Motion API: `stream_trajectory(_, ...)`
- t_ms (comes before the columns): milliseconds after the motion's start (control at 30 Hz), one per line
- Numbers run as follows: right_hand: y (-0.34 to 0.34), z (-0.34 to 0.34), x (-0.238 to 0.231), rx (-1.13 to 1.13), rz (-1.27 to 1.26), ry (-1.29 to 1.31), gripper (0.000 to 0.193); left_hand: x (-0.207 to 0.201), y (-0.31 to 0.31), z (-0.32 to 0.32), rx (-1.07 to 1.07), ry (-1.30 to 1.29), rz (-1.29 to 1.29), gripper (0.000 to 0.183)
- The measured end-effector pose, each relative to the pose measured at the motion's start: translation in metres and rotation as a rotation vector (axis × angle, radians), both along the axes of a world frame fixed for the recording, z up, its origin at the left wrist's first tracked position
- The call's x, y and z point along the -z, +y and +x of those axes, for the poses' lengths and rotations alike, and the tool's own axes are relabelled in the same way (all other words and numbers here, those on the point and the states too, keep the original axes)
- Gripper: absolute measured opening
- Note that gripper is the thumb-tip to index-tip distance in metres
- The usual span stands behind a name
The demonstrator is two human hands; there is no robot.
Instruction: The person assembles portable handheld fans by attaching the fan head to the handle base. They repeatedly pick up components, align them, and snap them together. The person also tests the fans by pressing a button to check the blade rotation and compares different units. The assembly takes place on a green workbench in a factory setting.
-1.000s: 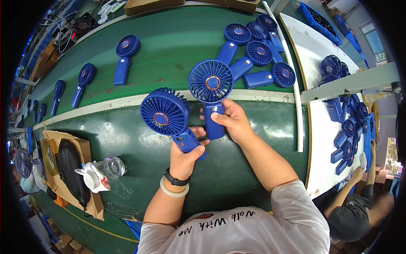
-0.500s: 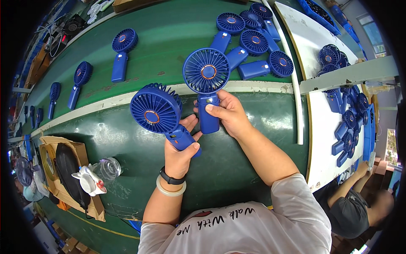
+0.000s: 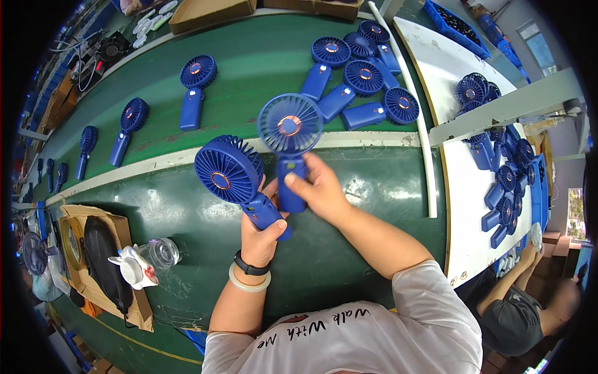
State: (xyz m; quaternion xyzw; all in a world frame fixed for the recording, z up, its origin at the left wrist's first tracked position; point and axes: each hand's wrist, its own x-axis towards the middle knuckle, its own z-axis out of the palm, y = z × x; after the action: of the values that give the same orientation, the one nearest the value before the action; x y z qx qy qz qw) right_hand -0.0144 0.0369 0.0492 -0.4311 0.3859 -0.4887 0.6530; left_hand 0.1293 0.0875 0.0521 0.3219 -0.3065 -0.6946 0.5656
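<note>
My left hand [image 3: 260, 240] is closed round the handle of a blue handheld fan [image 3: 223, 176], its round head tilted up to the left. A second blue handheld fan [image 3: 291, 194] is in my right hand [image 3: 321, 191], upright, with my thumb pressed on the front of its handle near a small lit display. This fan's head is blurred. The two fans are close together, and the left fingertips are partly hidden behind the right-hand fan. Beyond them, several more blue fans [image 3: 363, 78] lie bunched on the green belt [image 3: 261, 62].
More fans stand spaced along the belt at left, one fan [image 3: 191, 107] nearest. A white pipe [image 3: 416, 118] borders a white table [image 3: 464, 249] with piled fans. At left are a cardboard tray [image 3: 140, 299] and clear jar [image 3: 163, 253]. A co-worker [image 3: 517, 318] sits at right.
The right-hand fan has moved down and left, and its head now looks blurred. Fans on the belt have shifted slightly in view. My left hand still grips its fan.
</note>
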Motion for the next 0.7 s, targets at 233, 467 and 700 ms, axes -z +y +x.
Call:
stream_trajectory(233,-0.046,-0.013,-0.019,0.103,-0.595,0.644,0.023,0.008,0.006,0.005,-0.108,-0.192,-0.071,0.079)
stream_trajectory(467,-0.148,-0.013,-0.016,0.273,-0.429,1.784,0.044,0.008,0.006,0.002,-0.137,-0.249,-0.069,0.076)
stream_trajectory(700,-0.147,0.008,0.000,0.236,-0.629,1.476,0.051,0.009,0.007,0.003,-0.166,-0.239,-0.040,0.076)
